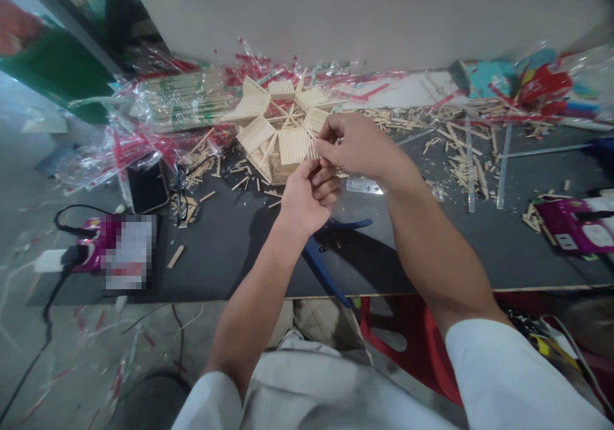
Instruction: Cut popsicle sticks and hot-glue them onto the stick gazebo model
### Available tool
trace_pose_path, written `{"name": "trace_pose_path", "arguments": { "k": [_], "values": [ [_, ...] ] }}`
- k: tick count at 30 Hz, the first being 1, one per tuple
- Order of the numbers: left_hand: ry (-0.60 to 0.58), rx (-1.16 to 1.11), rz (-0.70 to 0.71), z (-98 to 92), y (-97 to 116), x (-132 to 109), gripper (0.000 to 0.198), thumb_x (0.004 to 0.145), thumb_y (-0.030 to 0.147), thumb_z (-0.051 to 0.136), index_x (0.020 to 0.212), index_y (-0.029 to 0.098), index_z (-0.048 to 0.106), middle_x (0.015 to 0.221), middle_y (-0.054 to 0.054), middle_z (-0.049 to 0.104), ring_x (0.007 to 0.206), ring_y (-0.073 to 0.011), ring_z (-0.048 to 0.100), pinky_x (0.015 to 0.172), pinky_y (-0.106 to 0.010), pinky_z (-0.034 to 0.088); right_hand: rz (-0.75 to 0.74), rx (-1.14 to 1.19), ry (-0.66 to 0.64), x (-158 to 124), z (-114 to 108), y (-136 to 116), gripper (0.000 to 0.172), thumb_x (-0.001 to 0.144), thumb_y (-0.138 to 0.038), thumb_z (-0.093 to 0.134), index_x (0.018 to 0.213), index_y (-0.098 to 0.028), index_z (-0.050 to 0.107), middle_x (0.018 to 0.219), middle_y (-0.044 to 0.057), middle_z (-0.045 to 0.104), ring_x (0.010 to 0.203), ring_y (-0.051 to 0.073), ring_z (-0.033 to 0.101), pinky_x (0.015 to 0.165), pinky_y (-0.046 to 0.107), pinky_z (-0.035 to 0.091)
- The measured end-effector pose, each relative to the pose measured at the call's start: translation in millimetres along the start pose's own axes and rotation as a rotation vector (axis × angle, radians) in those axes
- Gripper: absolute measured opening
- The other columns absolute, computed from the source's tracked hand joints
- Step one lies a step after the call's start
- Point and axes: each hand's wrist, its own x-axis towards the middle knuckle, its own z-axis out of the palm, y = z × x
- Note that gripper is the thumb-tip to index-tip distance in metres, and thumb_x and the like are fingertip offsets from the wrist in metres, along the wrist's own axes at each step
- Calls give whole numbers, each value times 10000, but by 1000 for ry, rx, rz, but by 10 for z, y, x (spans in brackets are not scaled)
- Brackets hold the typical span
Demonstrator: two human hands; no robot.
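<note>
Wooden model (290, 121), hands (309, 196) at near edge, tabletop (215, 260) room leftward

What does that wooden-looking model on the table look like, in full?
The model is pale and looks built of thin wooden sticks. Slatted panels ring an open middle, where sticks cross like spokes; under the near panel a layered base shows. It sits on the dark table among loose sticks. The left hand and right hand are at its near right side, hiding part of it; exactly where they touch it is unclear.
</note>
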Motion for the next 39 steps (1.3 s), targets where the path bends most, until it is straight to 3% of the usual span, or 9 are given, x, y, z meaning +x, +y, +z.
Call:
{"name": "trace_pose_path", "arguments": {
  "k": [6,10,13,16,19,22,25,29,39],
  "values": [
    [93,65,55,41,-52,34,390,1052,198,357,666,183,411,516,97,167,370,-40,151,378,-201,102,-64,63,-5,-9,6,74,186,827,-53,658,726,-190,583,641,1,634,695,156,587,707,308,420],
    [93,149,87,8,-89,29,337,1033,205,398,699,187,440,524,100,157,376,-45,148,385,-203,112,-110,84,8,-24,-35,149,86,899,-202,712,834,-167,666,672,18,652,693,162,593,702,309,438],
    [56,239,84,-58,-134,-17,283,1006,204,427,726,190,467,534,105,158,384,-50,130,384,-204,114,-99,32,85,-81,-123,190,182,916,-323,739,854,-156,698,767,46,678,707,164,584,708,318,451],
    [55,410,77,-178,-148,-98,275,975,205,435,702,191,464,524,112,172,389,-48,111,390,-202,115,-67,27,125,-264,-200,255,199,932,-352,716,871,-162,706,826,54,696,722,163,585,697,314,454],
    [52,693,140,-369,-62,-196,256,919,264,491,672,193,481,495,116,194,392,-44,123,410,-204,103,-35,69,64,-621,-153,373,225,931,-402,697,953,-179,709,868,48,714,741,174,617,686,316,477],
    [-97,1159,84,-585,101,-285,221,843,290,562,651,180,562,469,98,289,407,-48,217,434,-215,138,24,-12,-14,-1069,40,504,318,885,-440,735,1065,-180,695,950,73,718,852,234,663,795,389,537],
    [-185,1425,111,-734,233,-324,224,830,310,554,669,171,623,480,76,362,451,-64,291,467,-229,185,15,-63,-178,-1443,263,578,542,814,-441,828,1262,-192,653,1304,131,643,1266,328,582,1074,488,497],
    [-199,1383,157,-795,279,-299,281,857,377,526,686,174,619,490,84,314,467,-72,247,494,-249,178,33,-111,-199,-1676,427,571,773,774,-458,871,1427,-193,554,1488,154,513,1435,354,448,1204,536,405],
    [-163,1389,270,-740,267,-379,268,849,351,520,663,185,621,505,72,335,503,-91,281,524,-248,216,-28,-239,-151,-1753,667,525,1164,649,-606,917,1578,-129,402,1595,256,412,1519,461,339,1243,644,333]
  ]
}}
